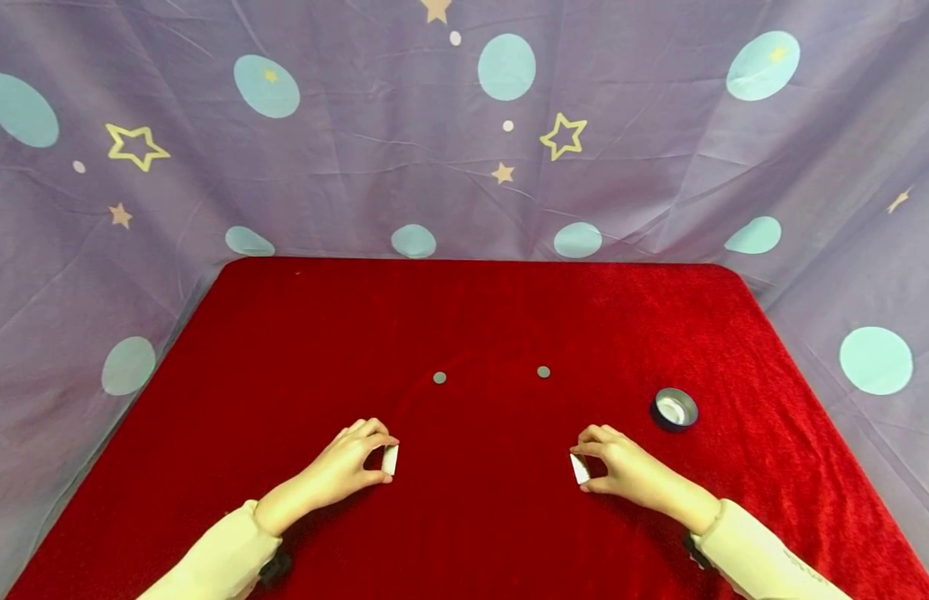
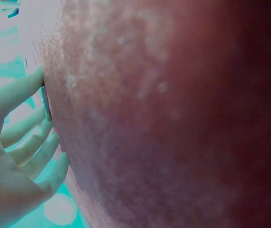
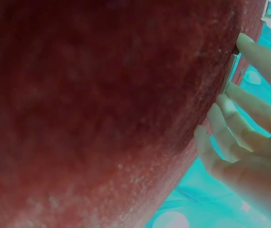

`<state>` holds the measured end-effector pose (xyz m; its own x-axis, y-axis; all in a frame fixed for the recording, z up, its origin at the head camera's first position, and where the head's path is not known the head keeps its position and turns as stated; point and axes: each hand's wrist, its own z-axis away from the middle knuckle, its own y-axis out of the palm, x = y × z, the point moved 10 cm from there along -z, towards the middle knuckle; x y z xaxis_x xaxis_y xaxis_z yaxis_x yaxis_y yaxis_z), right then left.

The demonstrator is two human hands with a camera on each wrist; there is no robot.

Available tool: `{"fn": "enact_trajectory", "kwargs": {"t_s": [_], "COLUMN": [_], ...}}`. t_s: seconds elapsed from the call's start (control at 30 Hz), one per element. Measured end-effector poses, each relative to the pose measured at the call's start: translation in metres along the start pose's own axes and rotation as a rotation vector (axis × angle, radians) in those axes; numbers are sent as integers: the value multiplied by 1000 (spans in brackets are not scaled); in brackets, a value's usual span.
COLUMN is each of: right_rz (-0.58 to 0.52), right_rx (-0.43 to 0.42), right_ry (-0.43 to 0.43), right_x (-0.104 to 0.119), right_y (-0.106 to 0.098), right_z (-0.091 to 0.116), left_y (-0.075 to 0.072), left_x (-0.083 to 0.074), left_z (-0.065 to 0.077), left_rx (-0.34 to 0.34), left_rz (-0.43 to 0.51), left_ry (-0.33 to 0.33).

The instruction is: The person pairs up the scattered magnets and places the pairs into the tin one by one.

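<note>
My left hand (image 1: 342,468) pinches a small flat white rectangular piece (image 1: 390,459) by its two ends, between thumb and forefinger. In the left wrist view the piece (image 2: 45,103) shows as a thin edge close against the red cloth. To the right, my right hand (image 1: 631,470) pinches a similar white piece (image 1: 580,468) the same way. The right wrist view shows that piece (image 3: 230,72) edge-on at the cloth, with the other fingers (image 3: 216,137) spread beside it. Beyond the hands lie two small grey discs (image 1: 439,377), the other disc (image 1: 543,372) further right.
A round open tin (image 1: 674,409) with a dark outer wall and shiny inside stands beyond my right hand. Red cloth (image 1: 486,317) covers the table. A purple curtain (image 1: 344,183) with stars and dots hangs behind and along both sides.
</note>
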<state>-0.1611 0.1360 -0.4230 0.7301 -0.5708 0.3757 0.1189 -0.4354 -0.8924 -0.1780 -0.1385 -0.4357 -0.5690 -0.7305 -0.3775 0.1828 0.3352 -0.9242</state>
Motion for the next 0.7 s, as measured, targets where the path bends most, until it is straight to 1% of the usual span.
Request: {"fn": "enact_trajectory", "kwargs": {"t_s": [0.13, 0.27, 0.37, 0.5, 0.7], "right_rz": [-14, -17, -16, 16, 82], "right_rx": [12, 43, 53, 40, -13], "right_ry": [24, 56, 63, 42, -23], "right_x": [-3, -5, -5, -4, 0], "right_y": [2, 5, 6, 6, 2], "right_z": [-2, -2, -2, -3, -5], "left_y": [-1, -3, -4, -3, -2], "left_x": [-2, -5, -6, -5, -9], "left_z": [-1, -2, -3, -4, -8], "left_rx": [-6, -23, -29, -25, -33], "left_rz": [-19, -43, -58, -67, -72], "left_ry": [9, 29, 40, 44, 63]}}
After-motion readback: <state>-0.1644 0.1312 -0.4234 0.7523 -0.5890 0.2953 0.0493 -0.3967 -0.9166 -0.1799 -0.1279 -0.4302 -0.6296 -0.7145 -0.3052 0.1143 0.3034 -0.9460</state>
